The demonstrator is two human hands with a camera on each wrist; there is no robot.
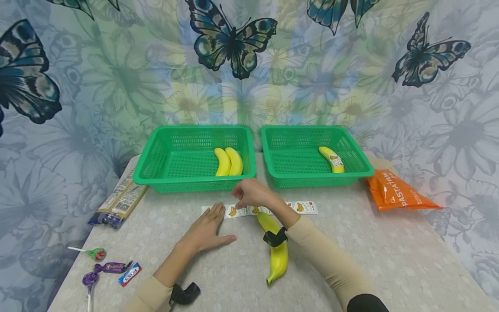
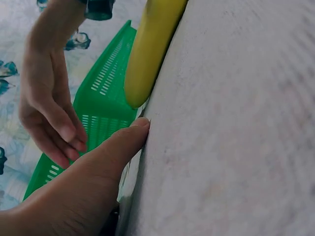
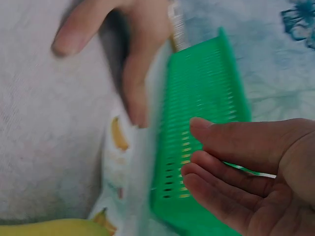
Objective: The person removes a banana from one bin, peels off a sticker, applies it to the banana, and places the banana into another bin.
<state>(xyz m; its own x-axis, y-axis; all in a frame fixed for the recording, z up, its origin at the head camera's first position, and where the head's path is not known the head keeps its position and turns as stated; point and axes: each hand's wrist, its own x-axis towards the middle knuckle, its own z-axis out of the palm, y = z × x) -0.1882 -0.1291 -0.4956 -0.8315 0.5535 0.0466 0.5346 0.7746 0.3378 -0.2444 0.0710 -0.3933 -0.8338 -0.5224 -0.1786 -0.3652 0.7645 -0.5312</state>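
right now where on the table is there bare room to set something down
The widest bare patch of table lies right of the right sleeve, in front of the orange bag. A smaller one lies between the candies and the left forearm. Crowded: the middle, with left hand, right hand, sticker strip and loose banana before the green baskets.
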